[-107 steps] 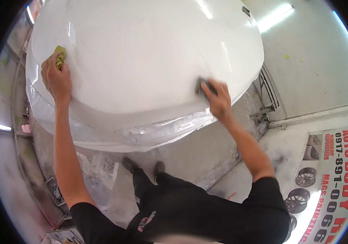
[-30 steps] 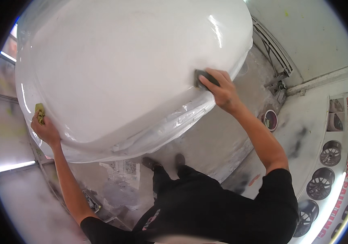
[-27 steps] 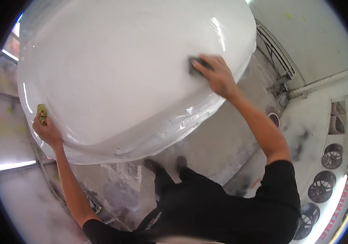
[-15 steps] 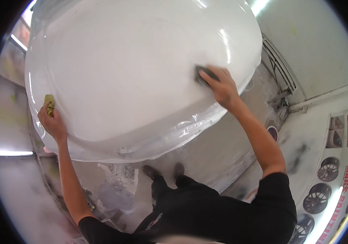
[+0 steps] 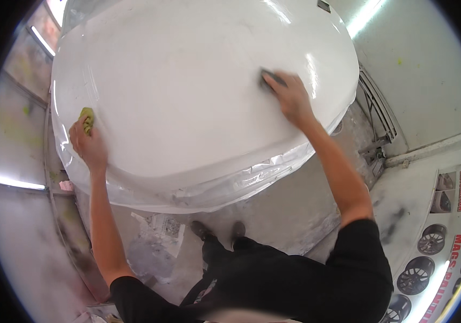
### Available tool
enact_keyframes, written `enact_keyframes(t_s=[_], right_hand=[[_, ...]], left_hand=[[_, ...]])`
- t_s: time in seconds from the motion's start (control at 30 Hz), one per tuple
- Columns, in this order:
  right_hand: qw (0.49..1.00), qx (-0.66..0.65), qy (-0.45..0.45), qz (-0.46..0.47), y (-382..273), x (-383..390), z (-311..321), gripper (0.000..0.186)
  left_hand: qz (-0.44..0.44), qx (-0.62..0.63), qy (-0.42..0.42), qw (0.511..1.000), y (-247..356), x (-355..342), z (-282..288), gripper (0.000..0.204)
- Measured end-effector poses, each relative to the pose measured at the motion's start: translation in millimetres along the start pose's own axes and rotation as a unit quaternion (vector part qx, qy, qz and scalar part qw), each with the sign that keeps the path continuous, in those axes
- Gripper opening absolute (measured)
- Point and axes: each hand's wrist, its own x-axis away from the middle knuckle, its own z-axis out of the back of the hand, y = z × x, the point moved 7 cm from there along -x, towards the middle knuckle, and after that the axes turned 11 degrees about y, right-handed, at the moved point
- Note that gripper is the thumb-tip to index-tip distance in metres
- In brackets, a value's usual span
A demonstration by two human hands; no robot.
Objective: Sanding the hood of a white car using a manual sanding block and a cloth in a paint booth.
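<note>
A large white car hood (image 5: pixel 182 102) spreads before me, its surface glossy toward the edges and dull with faint grey smears in the middle. Clear plastic sheeting (image 5: pixel 265 175) wraps around its near edge. On the hood's left side, my left hand (image 5: pixel 89 148) is closed around a crumpled yellow-green cloth (image 5: pixel 86 121), which touches the surface. My right hand (image 5: pixel 296 101), slightly blurred, presses a dark grey sanding block (image 5: pixel 272 77) on the right part of the hood. Its fingers wrap over the block, and the block's underside is hidden.
A small dark rectangular piece (image 5: pixel 323 6) lies at the far right of the hood. Paper sheets (image 5: pixel 160 229) are on the floor by my feet. Metal rails (image 5: pixel 378 107) lean by the right wall, where a poster (image 5: pixel 440 237) with wheel pictures hangs.
My right hand has slid the sanding block a little farther up the hood. The left hand with the cloth has moved slightly toward the right and away. The whole view has shifted a bit.
</note>
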Motion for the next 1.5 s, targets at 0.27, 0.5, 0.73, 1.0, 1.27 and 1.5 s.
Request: enact_keyframes(t_s=[0.27, 0.5, 0.73, 1.0, 1.27, 1.5], right_hand=[[0.995, -0.046, 0.006, -0.088, -57, 91, 67, 0.05], [0.967, -0.064, -0.037, -0.243, -121, 315, 125, 0.044], [0.842, -0.066, -0.058, -0.532, -124, 476, 158, 0.038], [0.882, -0.06, -0.126, -0.449, -93, 475, 116, 0.036], [0.806, 0.075, -0.129, -0.573, -82, 621, 160, 0.023], [0.676, 0.044, 0.103, -0.728, -165, 619, 212, 0.022]], left_hand=[[-0.134, -0.098, 0.025, 0.986, -6, -16, -10, 0.043], [-0.047, -0.061, -0.061, 0.995, 22, -52, -60, 0.046], [-0.255, 0.083, -0.082, 0.96, 230, 80, -53, 0.049], [-0.308, 0.308, -0.224, 0.872, 366, 194, -26, 0.041], [-0.126, 0.155, 0.012, 0.98, 130, 7, -36, 0.056], [-0.123, 0.002, -0.08, 0.989, 36, -105, -172, 0.05]])
